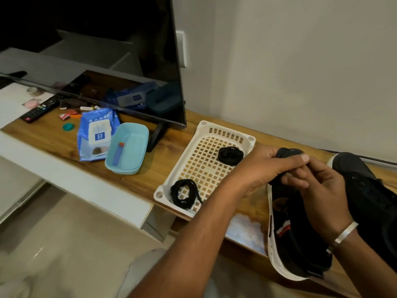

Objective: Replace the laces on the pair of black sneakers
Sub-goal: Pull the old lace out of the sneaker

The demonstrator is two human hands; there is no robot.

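Observation:
Two black sneakers lie on the wooden shelf at the right. The nearer sneaker [294, 239] has a white sole and lies on its side. The farther sneaker [365, 190] sits behind my right arm. My left hand [264, 171] and my right hand [318, 190] meet above the nearer sneaker's toe end, fingers curled around a bundle of black lace [287, 152]. A white plastic basket [227, 132] holds two more coiled black laces, one at the back [230, 155] and one at the front [184, 193].
A television [107, 61] stands on the shelf at the left, its foot [155, 136] close to the basket. In front of it lie a light blue tray [137, 134] with a pen, a blue wipes pack [94, 134], a remote [40, 110] and small clutter. A wall rises behind.

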